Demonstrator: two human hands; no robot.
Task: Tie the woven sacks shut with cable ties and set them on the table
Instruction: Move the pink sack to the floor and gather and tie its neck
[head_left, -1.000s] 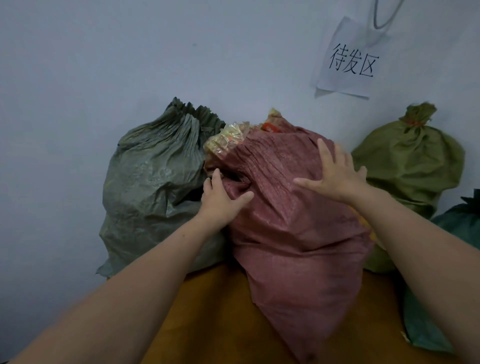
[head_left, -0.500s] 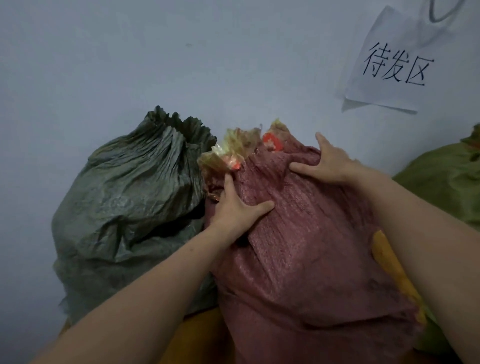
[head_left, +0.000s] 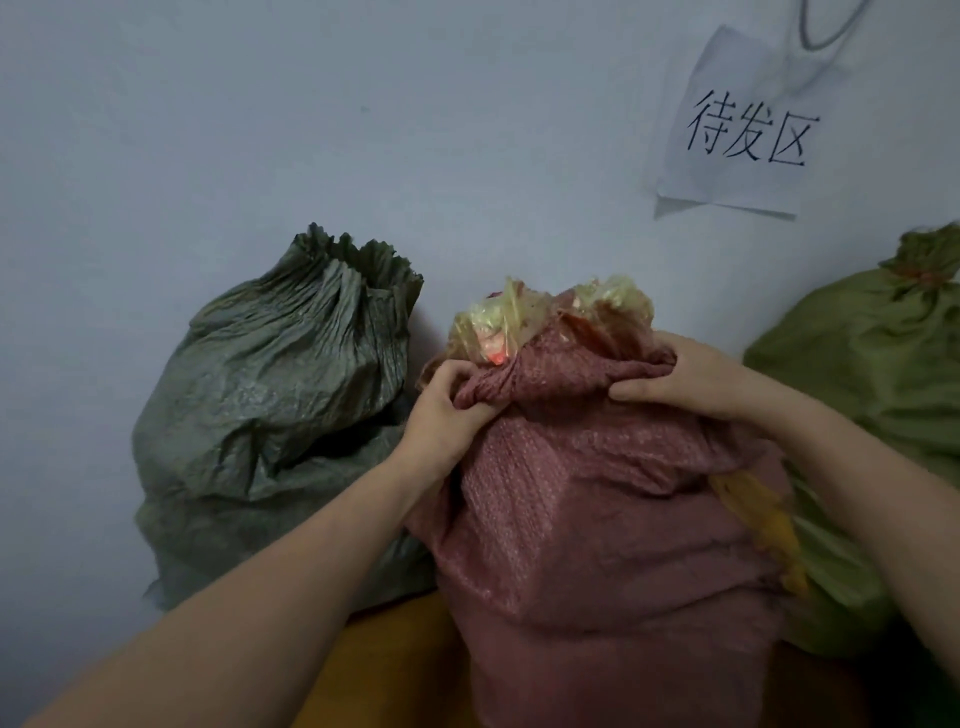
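Note:
A full red woven sack (head_left: 597, 509) stands upright on the orange table (head_left: 395, 670), its mouth open with yellowish plastic (head_left: 550, 317) sticking out. My left hand (head_left: 447, 410) grips a bunched fold of the sack's rim at its left side. My right hand (head_left: 691, 374) grips the rim at the right, thumb under the fold. No cable tie is in sight.
A grey-green sack (head_left: 275, 415) with an open gathered top leans on the wall to the left, touching the red one. An olive sack (head_left: 878, 395) tied with a red tie stands at the right. A paper sign (head_left: 748, 130) hangs on the wall.
Both hands went from lying flat on the red sack's side to gripping folds of its rim. The sack now stands more upright, and the view has moved closer.

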